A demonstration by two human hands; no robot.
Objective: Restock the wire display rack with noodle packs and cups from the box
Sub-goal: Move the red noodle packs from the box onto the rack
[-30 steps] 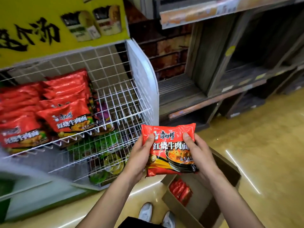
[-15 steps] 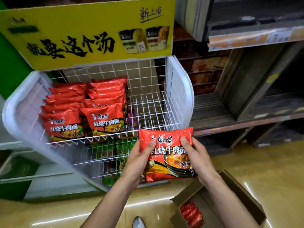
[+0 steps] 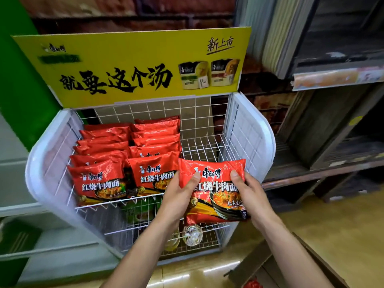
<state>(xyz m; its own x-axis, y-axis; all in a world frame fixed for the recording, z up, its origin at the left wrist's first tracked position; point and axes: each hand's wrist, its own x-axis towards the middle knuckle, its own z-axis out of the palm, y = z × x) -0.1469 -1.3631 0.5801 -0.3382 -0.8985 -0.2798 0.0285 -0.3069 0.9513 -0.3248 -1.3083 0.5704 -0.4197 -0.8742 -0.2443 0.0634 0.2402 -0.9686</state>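
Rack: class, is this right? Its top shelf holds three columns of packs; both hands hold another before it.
Two columns, not three: the head view shows the shelf's right part bare. Left hand and right hand hold another pack before the rack.

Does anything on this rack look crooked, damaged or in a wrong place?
Nothing stands out. The red packs lie in two neat rows on the top shelf; its right part is bare. The held noodle pack looks undamaged.

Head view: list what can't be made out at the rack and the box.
- Cardboard box: head view, cut off by the bottom edge and the right forearm; contents mostly unseen.
- Lower rack shelves: head view, goods blurred behind wire and the left hand.
- Rear red packs: head view, overlapped by front packs; count unclear.
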